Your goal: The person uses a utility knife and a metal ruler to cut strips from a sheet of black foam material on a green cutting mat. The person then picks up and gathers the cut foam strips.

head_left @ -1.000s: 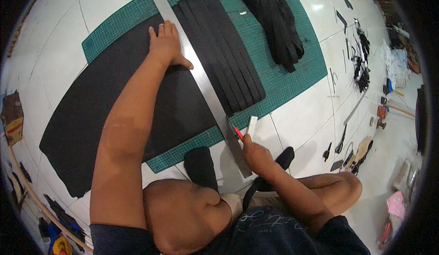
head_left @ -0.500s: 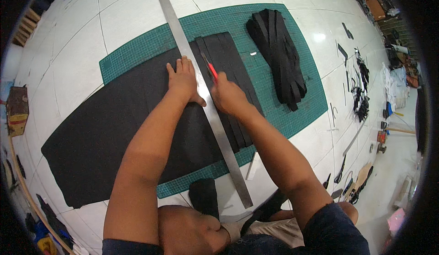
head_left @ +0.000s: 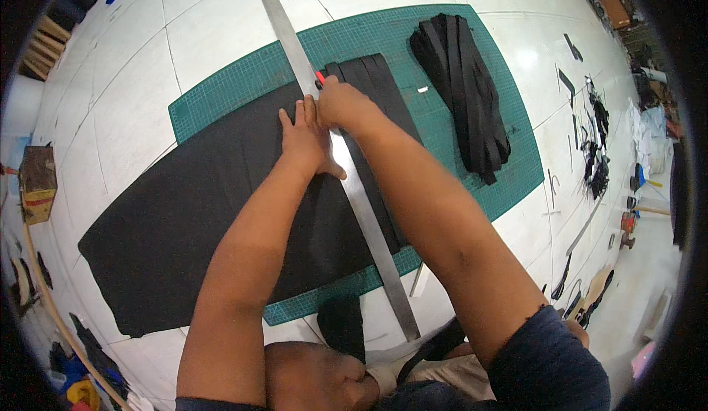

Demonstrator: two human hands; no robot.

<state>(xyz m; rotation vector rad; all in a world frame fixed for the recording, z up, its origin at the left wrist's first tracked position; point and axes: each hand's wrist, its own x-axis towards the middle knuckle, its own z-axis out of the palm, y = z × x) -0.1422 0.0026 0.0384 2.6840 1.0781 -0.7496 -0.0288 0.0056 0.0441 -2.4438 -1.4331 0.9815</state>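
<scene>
A long steel ruler (head_left: 369,228) lies slantwise across a large piece of black fabric (head_left: 184,219). My left hand (head_left: 306,144) is spread flat, pressing on the ruler and the cloth beside it. Close to its fingertips, my right hand (head_left: 343,105) is closed around a red-handled cutter (head_left: 320,78) at the ruler's right edge. The cutter's blade is hidden. Right of the ruler, narrow strips of black fabric (head_left: 380,86) lie side by side, partly covered by my right forearm. Beneath everything is a green cutting mat (head_left: 442,134).
A folded bundle of black strips (head_left: 464,94) rests on the mat's right side. Black scraps (head_left: 596,142) litter the white tiled floor farther right. At the far left stands a brown box (head_left: 38,182). A small white strip (head_left: 418,280) lies near my right forearm.
My right hand with the cutter has moved up and left along the ruler, coming next to my left fingers. My left hand stays on the ruler. The whole view has shifted slightly.
</scene>
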